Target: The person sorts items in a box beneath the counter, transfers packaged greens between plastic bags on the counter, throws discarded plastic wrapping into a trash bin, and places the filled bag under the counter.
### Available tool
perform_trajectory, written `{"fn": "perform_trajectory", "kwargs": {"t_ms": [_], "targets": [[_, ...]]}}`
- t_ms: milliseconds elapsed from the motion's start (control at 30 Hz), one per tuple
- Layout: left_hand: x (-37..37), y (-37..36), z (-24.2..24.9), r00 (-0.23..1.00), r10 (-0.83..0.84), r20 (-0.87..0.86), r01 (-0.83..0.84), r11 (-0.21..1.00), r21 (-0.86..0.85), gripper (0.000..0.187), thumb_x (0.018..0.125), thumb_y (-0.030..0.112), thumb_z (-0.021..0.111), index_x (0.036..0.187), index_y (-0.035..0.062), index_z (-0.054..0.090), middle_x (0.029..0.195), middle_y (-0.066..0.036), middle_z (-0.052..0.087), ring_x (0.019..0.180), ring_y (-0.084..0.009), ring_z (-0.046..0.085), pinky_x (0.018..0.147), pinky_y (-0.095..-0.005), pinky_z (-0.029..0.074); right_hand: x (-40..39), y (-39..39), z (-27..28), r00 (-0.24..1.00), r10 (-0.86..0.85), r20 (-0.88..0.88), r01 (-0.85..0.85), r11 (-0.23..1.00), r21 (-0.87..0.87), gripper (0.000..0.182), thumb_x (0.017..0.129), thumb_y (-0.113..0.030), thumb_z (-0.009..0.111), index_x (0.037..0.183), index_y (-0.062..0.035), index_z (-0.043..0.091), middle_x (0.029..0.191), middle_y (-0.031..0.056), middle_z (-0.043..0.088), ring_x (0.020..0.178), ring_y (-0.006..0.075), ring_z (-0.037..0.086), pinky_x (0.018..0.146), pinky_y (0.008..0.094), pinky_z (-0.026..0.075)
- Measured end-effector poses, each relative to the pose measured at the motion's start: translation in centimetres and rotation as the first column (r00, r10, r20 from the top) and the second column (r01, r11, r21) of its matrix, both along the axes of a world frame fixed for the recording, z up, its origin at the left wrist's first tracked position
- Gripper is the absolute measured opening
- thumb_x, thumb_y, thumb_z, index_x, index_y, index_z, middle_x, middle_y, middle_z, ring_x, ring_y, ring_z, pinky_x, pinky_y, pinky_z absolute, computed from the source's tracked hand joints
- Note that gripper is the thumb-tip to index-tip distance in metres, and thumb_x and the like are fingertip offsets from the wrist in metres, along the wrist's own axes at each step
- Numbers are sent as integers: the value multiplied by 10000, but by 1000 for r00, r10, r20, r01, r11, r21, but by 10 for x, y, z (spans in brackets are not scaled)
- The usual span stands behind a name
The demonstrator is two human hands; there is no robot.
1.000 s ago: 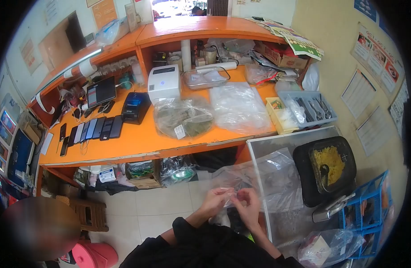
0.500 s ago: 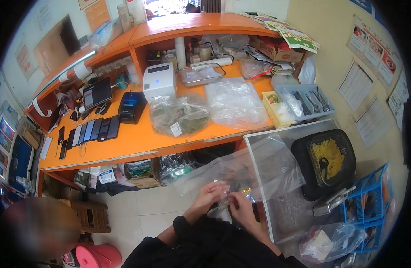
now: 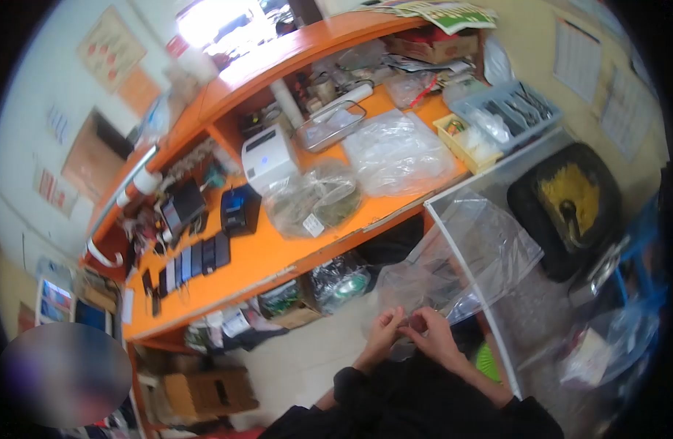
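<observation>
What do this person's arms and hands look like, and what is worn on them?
Both arms are covered by long black sleeves that end at the wrists. The left hand and right hand are bare: no gloves show, and no rings or watch can be made out in this blurred view.

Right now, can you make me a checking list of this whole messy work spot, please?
Surface: orange counter, crowded; white table at right.
Job's things: clear plastic bag, its edge pinched by both hands.
Clutter: white printer, black printer, row of phones, bagged bundle, wire tray, black pan of yellow food.
Grips: left hand and right hand close together on the bag.
Cables: tangle near the tablet; blurred.
Surroundings: posters on walls, boxes under the counter, tiled floor.
</observation>
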State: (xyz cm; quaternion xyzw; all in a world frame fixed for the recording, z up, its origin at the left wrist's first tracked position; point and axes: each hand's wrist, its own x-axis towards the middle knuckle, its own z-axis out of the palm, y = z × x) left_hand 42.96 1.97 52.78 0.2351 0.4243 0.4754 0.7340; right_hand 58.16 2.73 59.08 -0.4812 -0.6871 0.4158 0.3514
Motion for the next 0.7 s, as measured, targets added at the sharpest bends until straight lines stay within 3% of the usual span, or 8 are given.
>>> {"fn": "perform_trajectory", "kwargs": {"t_ms": [67, 267, 467, 567, 667, 700], "targets": [[1, -3, 6, 999, 16, 40, -19, 996, 82, 146, 898, 191, 508, 886, 51, 547, 830, 5, 542, 806, -81, 529, 721, -237, 454, 0, 0, -7, 1000, -3, -18, 4, 1000, 27, 262, 734, -204, 684, 803, -9, 523, 759, 125, 529, 669, 256, 544, 602, 329, 440], [3, -7, 34, 948, 77, -309, -52, 995, 88, 127, 875, 127, 537, 835, 10, 565, 838, -30, 583, 777, -114, 559, 683, -247, 465, 3, -8, -20, 992, -81, -94, 80, 997, -19, 268, 720, -191, 695, 834, -10, 534, 782, 113, 540, 685, 248, 551, 619, 335, 444], [-13, -5, -2, 965, -125, -231, 147, 986, 81, 139, 855, 108, 565, 790, -12, 587, 761, -69, 608, 685, -124, 569, 650, -248, 467, 11, -15, -3, 965, -106, -241, 72, 987, -143, 291, 698, -190, 719, 857, 0, 566, 817, 106, 584, 698, 184, 571, 633, 301, 456], [12, -5, 22, 981, -79, -178, 68, 996, -63, 146, 818, 119, 622, 813, -26, 605, 732, -37, 605, 647, -89, 546, 572, -212, 422, 12, -17, -18, 945, -77, -318, -19, 957, -290, 255, 722, -152, 693, 884, 6, 574, 823, 97, 598, 729, 161, 584, 650, 281, 462], [10, -2, 26, 976, -132, -173, 112, 986, -119, 179, 804, 156, 642, 805, -22, 618, 679, -26, 596, 592, -87, 527, 535, -210, 399, 19, -13, -13, 923, 3, -384, -125, 947, -295, 198, 785, -147, 641, 898, 4, 585, 835, 72, 607, 757, 154, 589, 678, 270, 465], [9, -1, 28, 946, -174, -272, 162, 985, -64, 186, 792, 161, 655, 745, -12, 605, 646, -13, 577, 568, -79, 506, 515, -212, 384, 21, -12, -16, 858, -74, -509, -143, 916, -374, 171, 805, -145, 620, 891, -3, 578, 822, 59, 601, 750, 148, 586, 684, 266, 465]]}}
